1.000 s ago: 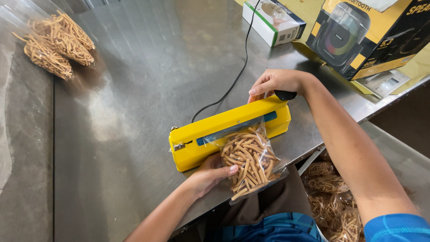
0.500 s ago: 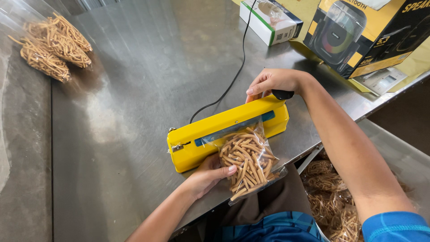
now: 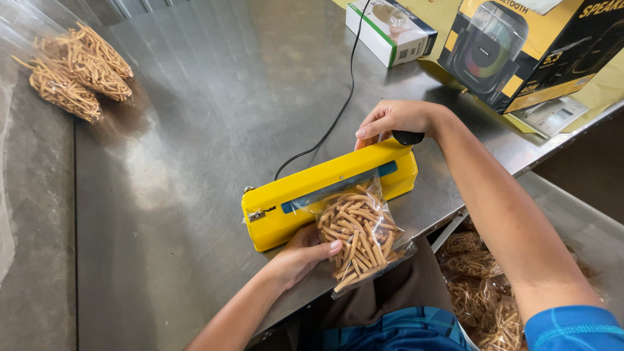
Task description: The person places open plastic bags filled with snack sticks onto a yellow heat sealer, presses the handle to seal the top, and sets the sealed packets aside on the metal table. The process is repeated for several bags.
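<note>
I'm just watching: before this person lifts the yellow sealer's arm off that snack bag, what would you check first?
1. Bag mouth lies under the sealer arm: ok.
2. Right hand presses the arm's black handle: ok.
3. Left hand steadies the snack bag: ok.
4. Snack sticks clear of the seal line: cannot tell.
5. Power cord lies clear of both hands: ok.
6. Seal finished: cannot tell.
</note>
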